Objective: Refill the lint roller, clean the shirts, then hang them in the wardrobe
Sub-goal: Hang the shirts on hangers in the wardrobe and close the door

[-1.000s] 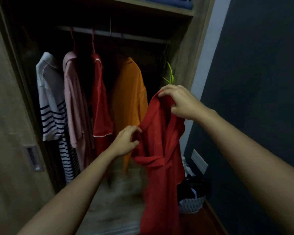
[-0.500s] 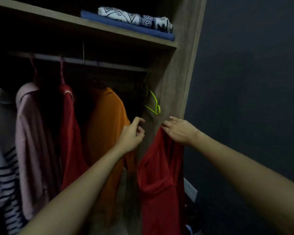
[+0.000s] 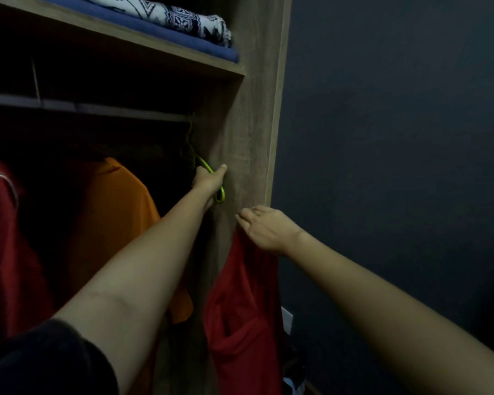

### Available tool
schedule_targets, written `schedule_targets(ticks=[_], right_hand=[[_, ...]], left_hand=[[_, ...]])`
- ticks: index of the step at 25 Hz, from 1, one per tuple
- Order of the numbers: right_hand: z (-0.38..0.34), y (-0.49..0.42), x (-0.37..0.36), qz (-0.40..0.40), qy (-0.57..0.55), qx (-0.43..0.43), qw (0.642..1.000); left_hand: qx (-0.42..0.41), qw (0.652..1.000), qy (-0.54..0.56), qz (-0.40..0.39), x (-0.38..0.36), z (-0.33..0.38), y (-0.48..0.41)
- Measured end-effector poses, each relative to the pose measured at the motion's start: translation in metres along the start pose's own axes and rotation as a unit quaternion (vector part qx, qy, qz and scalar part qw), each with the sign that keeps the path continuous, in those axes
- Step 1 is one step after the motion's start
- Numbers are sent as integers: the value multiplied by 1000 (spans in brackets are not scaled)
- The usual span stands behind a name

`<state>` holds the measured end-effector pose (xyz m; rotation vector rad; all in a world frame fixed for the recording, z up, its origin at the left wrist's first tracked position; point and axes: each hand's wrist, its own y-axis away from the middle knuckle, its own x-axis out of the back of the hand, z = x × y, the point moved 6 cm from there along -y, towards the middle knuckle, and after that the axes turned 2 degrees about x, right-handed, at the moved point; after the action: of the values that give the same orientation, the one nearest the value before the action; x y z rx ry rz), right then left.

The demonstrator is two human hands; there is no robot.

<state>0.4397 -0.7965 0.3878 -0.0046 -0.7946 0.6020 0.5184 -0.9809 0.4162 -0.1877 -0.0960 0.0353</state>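
My left hand reaches into the wardrobe and grips a lime-green hanger that hangs from the rail at its right end, close to the wardrobe's side panel. My right hand holds the top of a red shirt, which hangs down in front of the panel's lower part. How its fingers grip the cloth is hidden under the hand.
An orange shirt and another red shirt hang on the rail to the left. Folded blue and patterned cloths lie on the shelf above. A dark wall stands to the right. A wall socket shows behind the shirt.
My left hand let go of the red shirt, rose to the right and took hold of the green hanger. My view tilted up and right. The right hand kept the shirt.
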Motion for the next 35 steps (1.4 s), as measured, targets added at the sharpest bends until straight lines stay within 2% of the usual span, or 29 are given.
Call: schedule_targets(ticks=[6, 10, 14, 18, 20, 22, 24, 26, 28, 30, 32, 35], right_hand=[[0, -1, 2, -11, -4, -8, 1000], [2, 1, 9, -37, -82, -8, 996], [2, 0, 13, -70, -65, 19, 995], [3, -2, 10, -70, -59, 22, 996], [3, -3, 8, -56, -63, 25, 996], [2, -1, 9, -45, -86, 31, 995], [2, 2, 13, -29, -121, 33, 992], [0, 5, 17, -19, -164, 21, 986], [-2, 8, 18, -14, -239, -7, 971], [-6, 13, 17, -21, -337, -39, 940], [-14, 18, 16, -33, -417, -51, 907], [-24, 22, 12, -32, -499, -65, 864]], left_hand=[[-22, 997, 38, 62, 12, 11, -10], [-18, 995, 94, 22, 8, 15, 11], [-11, 981, 195, 7, 17, 24, 55], [-14, 995, 77, 53, 53, 17, 115], [-25, 997, 46, 54, 75, 10, 146], [-46, 995, 7, 88, 103, 3, 177], [-86, 980, -94, 152, 138, -2, 211], [-145, 961, -134, 191, 167, -7, 240], [-189, 947, -154, 211, 190, -14, 262], [-206, 938, -169, 221, 216, -30, 275], [-208, 940, -152, 225, 247, -47, 295], [-187, 953, -152, 182, 285, -75, 333]])
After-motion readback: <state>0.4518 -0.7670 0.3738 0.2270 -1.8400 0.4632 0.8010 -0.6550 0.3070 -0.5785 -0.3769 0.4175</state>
